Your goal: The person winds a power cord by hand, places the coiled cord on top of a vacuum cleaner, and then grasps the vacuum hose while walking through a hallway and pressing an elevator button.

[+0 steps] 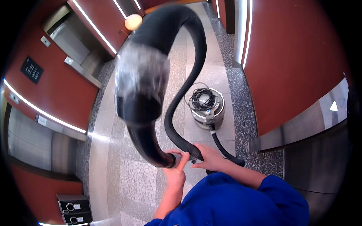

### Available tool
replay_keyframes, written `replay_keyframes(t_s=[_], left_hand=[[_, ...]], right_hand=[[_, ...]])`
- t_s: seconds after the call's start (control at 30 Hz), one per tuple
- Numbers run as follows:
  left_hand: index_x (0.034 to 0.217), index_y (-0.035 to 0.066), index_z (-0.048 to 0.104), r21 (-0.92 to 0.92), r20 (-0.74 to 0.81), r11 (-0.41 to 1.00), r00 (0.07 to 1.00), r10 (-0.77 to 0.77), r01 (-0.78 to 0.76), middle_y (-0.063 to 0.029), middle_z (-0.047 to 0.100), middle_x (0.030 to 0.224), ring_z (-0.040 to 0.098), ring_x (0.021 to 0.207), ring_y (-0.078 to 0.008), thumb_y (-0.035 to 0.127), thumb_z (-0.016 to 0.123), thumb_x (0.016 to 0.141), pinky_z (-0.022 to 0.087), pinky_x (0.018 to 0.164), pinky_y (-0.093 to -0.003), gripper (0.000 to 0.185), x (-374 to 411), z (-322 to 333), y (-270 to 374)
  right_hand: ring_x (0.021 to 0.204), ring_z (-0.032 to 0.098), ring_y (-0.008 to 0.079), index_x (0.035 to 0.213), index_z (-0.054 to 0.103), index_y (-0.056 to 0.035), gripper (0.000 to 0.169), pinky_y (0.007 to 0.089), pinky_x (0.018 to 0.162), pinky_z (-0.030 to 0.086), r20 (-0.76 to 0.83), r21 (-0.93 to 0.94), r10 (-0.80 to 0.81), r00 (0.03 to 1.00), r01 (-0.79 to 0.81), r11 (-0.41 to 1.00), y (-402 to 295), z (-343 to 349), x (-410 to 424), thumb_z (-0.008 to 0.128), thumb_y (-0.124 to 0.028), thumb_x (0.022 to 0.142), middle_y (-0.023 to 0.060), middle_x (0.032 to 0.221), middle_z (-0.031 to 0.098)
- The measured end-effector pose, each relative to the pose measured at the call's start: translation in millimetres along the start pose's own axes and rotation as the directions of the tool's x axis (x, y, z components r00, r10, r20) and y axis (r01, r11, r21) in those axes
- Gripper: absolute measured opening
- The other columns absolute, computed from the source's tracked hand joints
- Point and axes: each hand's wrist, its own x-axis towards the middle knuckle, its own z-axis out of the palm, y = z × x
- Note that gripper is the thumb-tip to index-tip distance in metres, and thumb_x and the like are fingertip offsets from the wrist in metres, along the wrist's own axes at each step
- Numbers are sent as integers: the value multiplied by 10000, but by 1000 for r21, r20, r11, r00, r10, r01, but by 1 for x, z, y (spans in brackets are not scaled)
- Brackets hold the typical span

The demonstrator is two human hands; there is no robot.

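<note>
A thick black corrugated vacuum hose [199, 48] arches up close to the camera, its top blurred. Clear plastic wrap [141, 73] covers a stretch of it, above a curved black plastic tube [144, 141]. My left hand [176, 166] grips a grey end piece at that tube's lower end. Beside it, my right hand [209, 158] holds the ribbed hose near its end. A shiny metal canister vacuum cleaner [209, 113] stands upright on the floor ahead, with a coiled black power cord [203, 99] on its lid. From its front, a black hose [222, 147] runs towards me.
Red walls [288, 56] with light strips flank a corridor of patterned stone floor [138, 180]. Metal elevator doors [28, 135] are at the left. Two black boxes [74, 209] sit by the lower left wall. A round lit lamp [133, 22] is farther off.
</note>
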Motion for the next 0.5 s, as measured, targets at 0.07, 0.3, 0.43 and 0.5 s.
replay_keyframes(t_s=[0.07,0.3,0.43,0.5], left_hand=[[823,43,506,30,28,998,998,-57,56,-33,524,759,503,691,-108,10,698,670,421,667,-235,247,-3,6,-13],[845,44,501,113,233,991,967,-101,76,-44,531,771,510,743,-120,-23,644,695,414,708,-252,218,0,7,-24],[856,50,504,105,252,994,965,-65,40,-20,526,796,500,754,-98,31,666,720,424,698,-247,212,-5,10,-18],[880,6,542,15,253,1000,967,-14,11,-39,568,825,532,760,-104,94,690,726,436,685,-251,230,-8,5,-17]], right_hand=[[1005,500,351,1242,337,-6,843,388,834,408,-20,-3,83,996,-83,997,11,-5,-6,729,-408,613,199,1113,489],[943,532,347,1260,353,-75,838,407,796,428,-95,-78,113,989,-120,990,9,-14,-3,714,-445,601,188,1044,532],[843,542,324,1194,458,-195,626,429,720,427,-148,-221,-40,988,6,975,-16,-9,7,669,-383,636,162,918,552],[821,542,307,1138,506,-196,516,424,684,425,-198,-384,-232,952,143,912,-24,3,13,641,-325,657,154,884,548]])
